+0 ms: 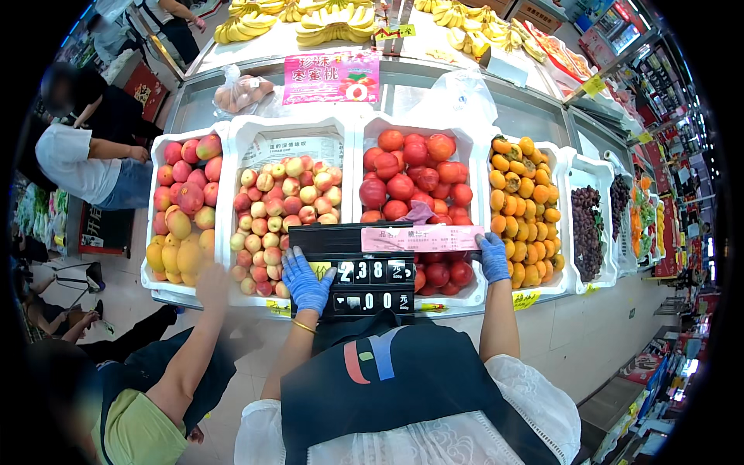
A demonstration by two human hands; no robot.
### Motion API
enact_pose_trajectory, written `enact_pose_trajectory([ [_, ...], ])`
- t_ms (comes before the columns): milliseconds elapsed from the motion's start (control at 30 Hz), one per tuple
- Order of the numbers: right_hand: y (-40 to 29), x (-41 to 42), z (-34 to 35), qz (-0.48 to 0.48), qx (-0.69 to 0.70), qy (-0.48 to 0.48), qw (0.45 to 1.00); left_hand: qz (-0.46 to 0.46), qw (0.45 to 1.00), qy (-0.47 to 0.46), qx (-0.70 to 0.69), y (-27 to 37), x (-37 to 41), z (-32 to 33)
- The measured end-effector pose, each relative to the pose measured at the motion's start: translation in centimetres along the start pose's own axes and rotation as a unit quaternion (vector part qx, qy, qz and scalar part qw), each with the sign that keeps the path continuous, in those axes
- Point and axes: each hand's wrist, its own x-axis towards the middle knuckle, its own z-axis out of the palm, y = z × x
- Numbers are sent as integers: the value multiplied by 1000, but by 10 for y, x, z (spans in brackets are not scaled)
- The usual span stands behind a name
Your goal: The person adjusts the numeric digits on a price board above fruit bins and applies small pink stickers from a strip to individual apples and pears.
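Observation:
My left hand, in a blue glove, rests on the left edge of a black price board with white flip digits, thumb and fingers spread over it. In a matching glove, my right hand pinches the right end of a pink paper strip bearing print. The strip's left part lies over the board's upper rail. Board and strip are above a white foam crate of red plum-like fruit. How far the board is supported from below cannot be told.
Foam crates of mangoes, small peaches or nectarines, persimmons and dark grapes line the stand. Bananas lie behind. A co-worker's blurred arm reaches over the mangoes at left. Another person stands beyond.

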Motion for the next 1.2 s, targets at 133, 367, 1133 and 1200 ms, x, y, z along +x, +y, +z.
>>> enact_pose_trajectory([
  [133,14,-16,27,62,327,-23,943,-4,1000,-6,4,2,0,-1],
  [367,54,-35,91,110,330,-107,931,2,1000,0,3,-1,0,1],
  [1133,-30,-96,51,-31,239,-27,970,25,999,23,-7,7,0,-14],
  [1200,-42,-114,74,-17,281,-96,955,3,944,-16,-329,24,0,-28],
])
